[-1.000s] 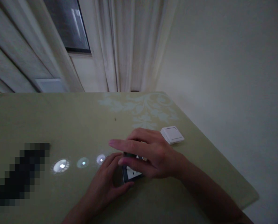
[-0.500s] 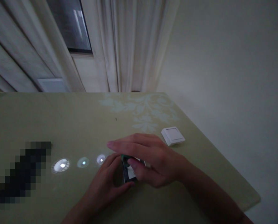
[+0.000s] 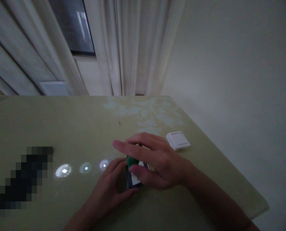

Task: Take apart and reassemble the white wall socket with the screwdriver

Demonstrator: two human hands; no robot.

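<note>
On the table, my left hand (image 3: 111,183) steadies a small dark-edged box with a white face (image 3: 135,180), thumb along its near edge and fingers at its far left side. My right hand (image 3: 155,160) is over the box. Between its thumb and fingers is a rounded green handle (image 3: 132,161), upright over the box, with its index finger stretched out to the left. The lower end of the handle is hidden by the thumb, so its kind is unclear. Past my right hand lies a white wall switch (image 3: 178,140), face up.
The pale green table (image 3: 73,128) has a glossy top with lamp reflections and a leaf pattern. A tiny dark sliver (image 3: 119,123) lies beyond my hands. At the left is a pixelated dark shape (image 3: 25,179). A wall (image 3: 241,80) borders the table's right edge.
My right hand's fingers have lifted and spread slightly around the green handle, so more of it shows. My left hand, the box and the wall switch stay in place.
</note>
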